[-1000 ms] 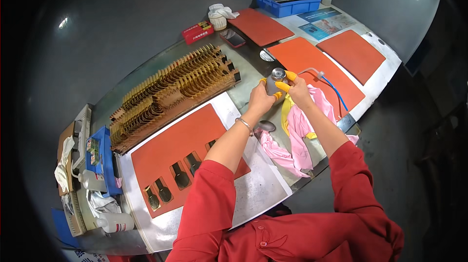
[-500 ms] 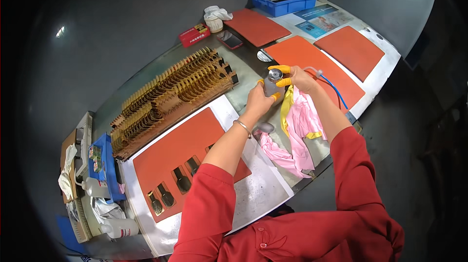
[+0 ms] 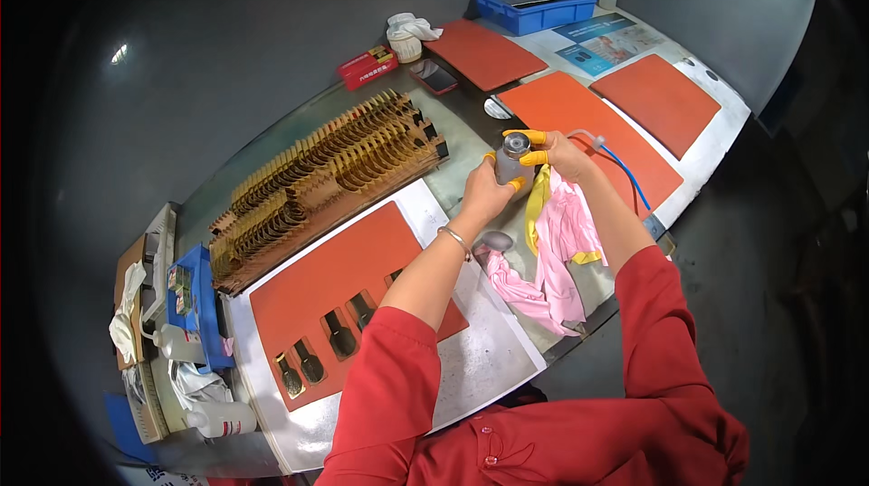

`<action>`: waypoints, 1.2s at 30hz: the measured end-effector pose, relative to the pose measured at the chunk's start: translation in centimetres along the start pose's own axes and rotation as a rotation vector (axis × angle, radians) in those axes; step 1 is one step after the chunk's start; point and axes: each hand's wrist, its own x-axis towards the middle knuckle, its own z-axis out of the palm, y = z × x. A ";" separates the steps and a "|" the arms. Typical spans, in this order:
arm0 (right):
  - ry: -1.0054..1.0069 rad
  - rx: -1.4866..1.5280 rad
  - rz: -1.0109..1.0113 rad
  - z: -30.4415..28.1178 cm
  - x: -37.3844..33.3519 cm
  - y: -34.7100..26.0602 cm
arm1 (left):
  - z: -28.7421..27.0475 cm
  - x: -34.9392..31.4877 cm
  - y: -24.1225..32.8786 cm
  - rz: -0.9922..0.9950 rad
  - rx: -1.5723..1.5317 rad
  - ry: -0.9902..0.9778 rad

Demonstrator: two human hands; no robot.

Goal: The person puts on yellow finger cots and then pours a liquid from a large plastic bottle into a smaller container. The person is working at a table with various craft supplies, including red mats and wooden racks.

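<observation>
Both my hands are on a small greyish bottle (image 3: pixel 512 169) with a round metal top, held over the middle of the table. My left hand (image 3: pixel 489 195) wraps round its body from the near left. At the top, the fingers of my right hand (image 3: pixel 559 157) close on the rim from the right. Yellow finger cots cover several fingertips. Just below the hands lie a crumpled pink cloth (image 3: pixel 559 246), a yellow cloth (image 3: pixel 539 201) and a grey rounded object (image 3: pixel 493 242). The bottle's lower part is partly hidden by my hands.
A rack of curved amber pieces (image 3: pixel 326 183) stands on the left. Dark paddle-shaped pieces (image 3: pixel 339 334) lie on a red mat (image 3: pixel 380 246). Red mats (image 3: pixel 656 101), a blue tray (image 3: pixel 534 8), a phone (image 3: pixel 434 77) and a blue tube (image 3: pixel 626 174) lie farther off. Bottles (image 3: pixel 222 419) stand far left.
The whole view has shifted slightly. Both hands stay on the bottle, and its metal top looks a little darker and differently angled. Nothing has been let go.
</observation>
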 end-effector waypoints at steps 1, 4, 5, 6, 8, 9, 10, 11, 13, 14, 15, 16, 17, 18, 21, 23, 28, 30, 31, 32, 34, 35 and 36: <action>-0.011 0.014 -0.005 0.0 0.1 0.0 | 0.0 0.1 -0.2 0.005 -0.006 -0.003; -0.046 -0.007 -0.020 -0.5 0.3 -0.2 | 0.2 0.3 -0.4 0.012 -0.013 -0.002; -0.062 0.002 0.009 -0.5 0.2 -0.3 | 0.2 0.3 -0.3 0.014 -0.016 0.000; -0.060 -0.018 0.017 -0.5 0.3 -0.3 | 0.2 0.4 -0.3 0.011 -0.008 -0.004; -0.059 -0.051 0.043 -0.5 0.5 0.0 | -0.2 0.0 0.0 -0.006 0.007 -0.015; -0.053 -0.057 0.024 -0.5 0.5 0.1 | -0.1 -0.1 -0.2 -0.008 -0.001 -0.011; -0.047 -0.063 -0.001 -0.4 0.6 0.0 | -0.1 0.0 -0.3 -0.005 -0.008 -0.006; -0.040 -0.069 -0.026 -0.2 0.6 -0.1 | -0.1 0.1 -0.3 -0.003 -0.014 -0.001; 0.055 -0.078 -0.077 0.4 -0.1 -0.4 | 0.2 0.1 0.0 -0.023 0.008 0.013; 0.104 -0.084 -0.102 0.8 -0.6 -0.3 | 0.4 0.1 0.3 -0.034 0.018 0.018; 0.206 -0.100 -0.175 1.2 -0.7 0.8 | 0.4 0.1 0.6 -0.045 0.022 0.019; 0.325 -0.210 -0.176 2.1 -1.1 1.1 | 0.3 -0.1 1.0 -0.059 0.028 0.023; 0.443 -0.322 -0.177 3.2 -1.5 1.4 | 0.2 -0.2 1.3 -0.072 0.033 0.027; 0.562 -0.435 -0.177 4.3 -2.1 1.7 | 0.2 -0.3 1.3 -0.087 0.049 0.022; 0.741 -0.774 -0.399 7.1 -4.6 2.6 | -0.1 -0.5 0.8 -0.063 0.085 0.048; 0.740 -0.775 -0.408 7.1 -5.8 2.4 | 0.2 -0.5 0.2 0.046 0.077 0.111; 0.676 -0.256 -0.409 3.9 -3.7 3.4 | 0.4 -0.6 1.3 -0.062 0.059 0.059; 0.584 -0.173 -0.414 5.7 -3.7 2.8 | 0.5 -0.3 1.4 -0.060 0.093 0.067; 0.624 -0.523 -0.447 6.8 -4.2 3.7 | 0.8 0.0 0.9 -0.083 0.117 0.083; 0.606 -0.532 -0.431 8.5 -5.6 3.3 | 0.6 -0.1 0.8 -0.063 0.122 0.103; 0.565 -0.557 -0.393 11.0 -8.4 1.4 | 0.7 -0.7 0.6 -0.028 0.125 0.142; 0.612 -0.533 -0.429 10.7 -8.3 1.8 | 0.6 -0.8 0.5 -0.009 0.126 0.146; 0.654 -0.448 -0.426 9.7 -7.5 2.1 | 0.5 -0.6 0.5 -0.022 0.088 0.140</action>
